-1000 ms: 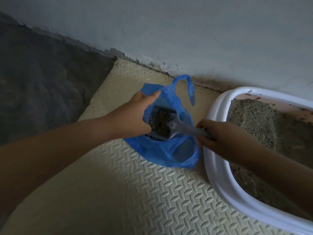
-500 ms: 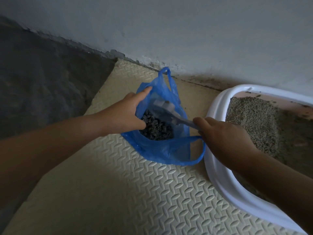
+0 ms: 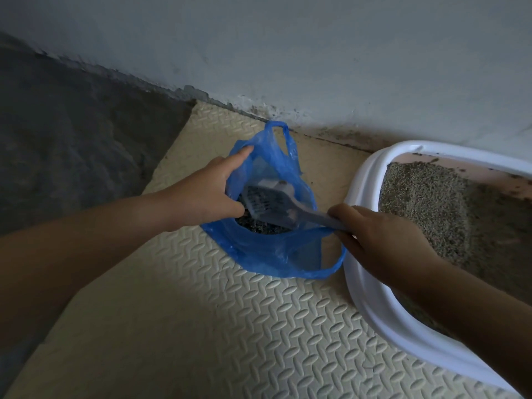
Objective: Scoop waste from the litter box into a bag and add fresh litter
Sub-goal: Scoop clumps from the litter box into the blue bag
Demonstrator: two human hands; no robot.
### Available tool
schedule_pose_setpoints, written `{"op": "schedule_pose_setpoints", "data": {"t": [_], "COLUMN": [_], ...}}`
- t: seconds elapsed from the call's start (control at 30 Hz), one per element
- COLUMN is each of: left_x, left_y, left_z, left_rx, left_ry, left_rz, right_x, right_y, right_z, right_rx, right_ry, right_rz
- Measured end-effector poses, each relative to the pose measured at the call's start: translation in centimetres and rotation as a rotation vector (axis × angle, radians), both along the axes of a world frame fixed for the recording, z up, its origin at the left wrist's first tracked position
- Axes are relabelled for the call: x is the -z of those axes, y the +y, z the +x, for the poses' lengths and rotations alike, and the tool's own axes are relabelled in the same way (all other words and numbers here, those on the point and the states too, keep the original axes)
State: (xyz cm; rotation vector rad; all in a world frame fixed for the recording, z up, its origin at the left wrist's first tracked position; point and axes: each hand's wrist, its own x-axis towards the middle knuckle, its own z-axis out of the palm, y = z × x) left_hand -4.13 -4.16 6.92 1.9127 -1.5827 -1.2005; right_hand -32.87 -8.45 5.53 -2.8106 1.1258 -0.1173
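Since a moment ago we have turned our scoop over, so its slotted grey face now shows above the dark waste lying in the bottom of the bag, and the bag's far handle loop stands taller.

Behind everything runs the wall, painted pale blue-grey, stained and flaking along its foot. To the left lies rough, dark bare floor. Over the rest spreads a cream foam mat, embossed with small ovals set crosswise like a weave.

At the right sits the litter box, with a thick, glossy white rounded rim and a pinkish inner wall speckled with grains. Its litter is coarse and grey-brown (heaped higher toward the far end). Our right forearm crosses the near rim and hides part of it.

Just beside the box, on the mat, slumps the bag, thin crinkled blue plastic, half see-through, its near loop against the box rim.

Our left hand pinches the bag's left edge and holds its mouth open, the forefinger lying straight along the rim. Our right hand is clenched round the scoop's flat handle, over the gap between bag and box. The two hands are apart, with the scoop's head between them inside the bag's mouth.
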Motion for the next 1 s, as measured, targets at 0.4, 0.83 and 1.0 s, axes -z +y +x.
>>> {"op": "schedule_pose_setpoints", "data": {"t": [0.4, 0.83, 1.0], "left_x": [-0.6, 3.3, 7.0], "left_y": [-1.8, -6.1, -6.3], "left_z": [-3.6, -18.3, -22.0], "left_rx": [0.145, 0.321, 0.146], "left_ry": [-0.213, -0.28, -0.299], "left_rz": [-0.255, -0.346, -0.426], "right_x": [-2.0, -0.1, -0.1], "right_y": [-0.1, 3.0, 2.2], "right_z": [-6.3, -24.1, -28.4], "right_rx": [0.319, 0.761, 0.794], "right_ry": [-0.501, -0.292, -0.121], "right_rz": [0.579, 0.529, 0.572]}}
